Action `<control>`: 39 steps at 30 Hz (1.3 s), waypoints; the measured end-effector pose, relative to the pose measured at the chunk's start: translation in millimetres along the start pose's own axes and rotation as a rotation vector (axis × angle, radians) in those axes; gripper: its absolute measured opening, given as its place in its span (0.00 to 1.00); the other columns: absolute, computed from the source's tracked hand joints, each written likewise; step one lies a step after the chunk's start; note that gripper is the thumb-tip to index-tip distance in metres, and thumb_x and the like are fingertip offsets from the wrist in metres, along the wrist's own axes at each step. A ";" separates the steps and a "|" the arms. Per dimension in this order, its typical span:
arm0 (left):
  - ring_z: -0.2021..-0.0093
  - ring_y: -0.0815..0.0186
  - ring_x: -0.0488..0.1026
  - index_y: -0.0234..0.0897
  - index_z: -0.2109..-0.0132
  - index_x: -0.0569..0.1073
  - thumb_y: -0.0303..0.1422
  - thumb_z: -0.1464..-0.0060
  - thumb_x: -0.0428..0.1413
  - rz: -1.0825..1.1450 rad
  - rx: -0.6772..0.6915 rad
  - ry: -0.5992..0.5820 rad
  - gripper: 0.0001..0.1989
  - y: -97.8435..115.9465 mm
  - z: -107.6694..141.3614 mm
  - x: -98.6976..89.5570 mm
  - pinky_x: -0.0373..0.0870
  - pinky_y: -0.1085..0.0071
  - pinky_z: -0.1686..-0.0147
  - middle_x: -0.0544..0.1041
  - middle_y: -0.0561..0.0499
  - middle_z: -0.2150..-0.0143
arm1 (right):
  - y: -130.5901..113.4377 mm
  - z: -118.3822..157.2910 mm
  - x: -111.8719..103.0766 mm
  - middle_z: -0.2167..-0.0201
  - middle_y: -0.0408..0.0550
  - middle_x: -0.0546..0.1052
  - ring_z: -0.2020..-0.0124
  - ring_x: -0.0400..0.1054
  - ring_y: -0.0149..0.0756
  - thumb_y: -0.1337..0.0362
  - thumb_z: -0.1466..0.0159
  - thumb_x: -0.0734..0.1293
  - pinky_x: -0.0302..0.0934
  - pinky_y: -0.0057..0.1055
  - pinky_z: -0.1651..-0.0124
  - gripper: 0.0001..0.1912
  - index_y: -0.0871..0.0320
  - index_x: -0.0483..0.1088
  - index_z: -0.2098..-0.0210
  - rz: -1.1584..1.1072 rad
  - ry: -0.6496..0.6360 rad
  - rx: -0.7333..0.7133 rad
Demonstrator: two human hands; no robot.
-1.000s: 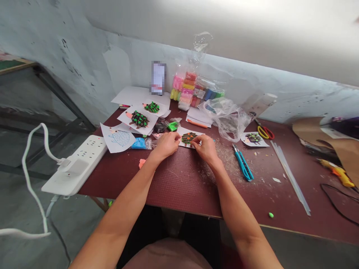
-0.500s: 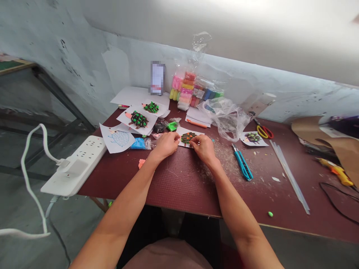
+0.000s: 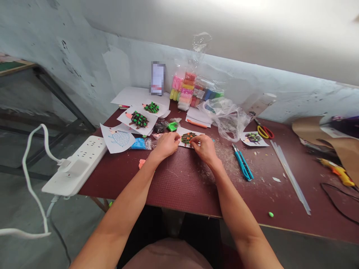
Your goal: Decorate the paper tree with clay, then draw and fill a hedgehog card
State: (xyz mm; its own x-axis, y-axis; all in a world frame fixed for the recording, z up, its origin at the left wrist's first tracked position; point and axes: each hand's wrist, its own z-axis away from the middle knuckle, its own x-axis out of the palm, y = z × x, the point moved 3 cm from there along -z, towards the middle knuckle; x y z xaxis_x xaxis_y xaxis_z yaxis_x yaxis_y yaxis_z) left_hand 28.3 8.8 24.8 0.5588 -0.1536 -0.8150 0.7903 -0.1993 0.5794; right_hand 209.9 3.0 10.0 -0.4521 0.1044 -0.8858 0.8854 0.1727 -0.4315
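Note:
A small white hedgehog card (image 3: pixel 183 130) lies flat on the dark red table, its picture covered in dark spines with green and orange dabs. At its left edge, the curled fingers of my left hand (image 3: pixel 167 145) grip the paper. My right hand (image 3: pixel 204 146) bends over the card's right part, thumb and forefinger pinched at the spines; anything between them is too small to make out. Left of my hands are a blue clay packet (image 3: pixel 139 143), a green clay piece (image 3: pixel 172 126) and a dark clay bag (image 3: pixel 159 125). An orange-pink clay lump (image 3: pixel 142 163) sits beside my left forearm.
Other hedgehog pictures (image 3: pixel 139 119) lie at the left, another card (image 3: pixel 254 139) at the right. A teal utility knife (image 3: pixel 242 163), scissors (image 3: pixel 264 131), clear glue sticks (image 3: pixel 290 178) and a yellow glue gun (image 3: pixel 336 172) occupy the right side. A power strip (image 3: pixel 75 164) overhangs the left edge.
My right hand has shifted very slightly over the card, its fingertips still pinched. My left hand stays at the card's left edge.

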 end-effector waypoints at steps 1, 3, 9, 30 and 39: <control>0.56 0.54 0.81 0.34 0.49 0.82 0.29 0.39 0.55 0.000 0.000 0.001 0.15 -0.1 0.1 0.1 0.71 0.63 0.51 0.84 0.43 0.66 | 0.6 0.0 0.3 0.64 0.49 0.80 0.61 0.71 0.38 0.70 0.37 0.68 0.60 0.31 0.57 0.10 0.55 0.82 0.63 -0.004 0.007 -0.001; 0.57 0.54 0.81 0.34 0.49 0.82 0.29 0.39 0.54 0.006 0.001 0.000 0.15 -0.6 0.2 0.9 0.71 0.62 0.51 0.84 0.43 0.67 | 1.5 0.0 0.8 0.64 0.49 0.79 0.62 0.70 0.38 0.70 0.38 0.68 0.60 0.31 0.57 0.10 0.55 0.81 0.63 -0.013 0.020 -0.004; 0.60 0.56 0.80 0.33 0.55 0.82 0.29 0.39 0.53 0.127 0.020 0.063 0.13 -3.1 -2.9 2.9 0.73 0.63 0.54 0.84 0.43 0.66 | 0.0 0.2 -4.7 0.67 0.48 0.79 0.64 0.69 0.37 0.66 0.38 0.68 0.60 0.32 0.58 0.05 0.56 0.78 0.69 -0.146 0.116 -0.006; 0.66 0.66 0.75 0.33 0.52 0.76 0.29 0.35 0.46 0.712 -0.055 0.260 0.14 -7.8 -13.9 5.3 0.72 0.73 0.65 0.78 0.48 0.65 | -42.0 13.3 2.3 0.70 0.45 0.75 0.71 0.60 0.32 0.57 0.34 0.68 0.58 0.30 0.65 0.12 0.54 0.82 0.59 -0.648 -0.027 -0.225; 0.56 0.62 0.78 0.33 0.50 0.76 0.29 0.33 0.46 0.484 0.021 0.233 0.15 0.9 -8.8 10.1 0.72 0.67 0.53 0.81 0.45 0.57 | -40.7 13.4 7.7 0.71 0.45 0.76 0.72 0.62 0.33 0.59 0.34 0.66 0.57 0.30 0.66 0.11 0.56 0.80 0.65 -0.568 0.007 -0.164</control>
State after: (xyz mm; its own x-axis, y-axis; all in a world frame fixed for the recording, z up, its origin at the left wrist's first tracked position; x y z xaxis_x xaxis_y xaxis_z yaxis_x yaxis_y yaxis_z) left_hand 36.9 15.6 17.0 0.9010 -0.0148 -0.4336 0.4243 -0.1784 0.8878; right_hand 171.9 -16.3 18.5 -0.8515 -0.0423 -0.5226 0.4768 0.3523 -0.8054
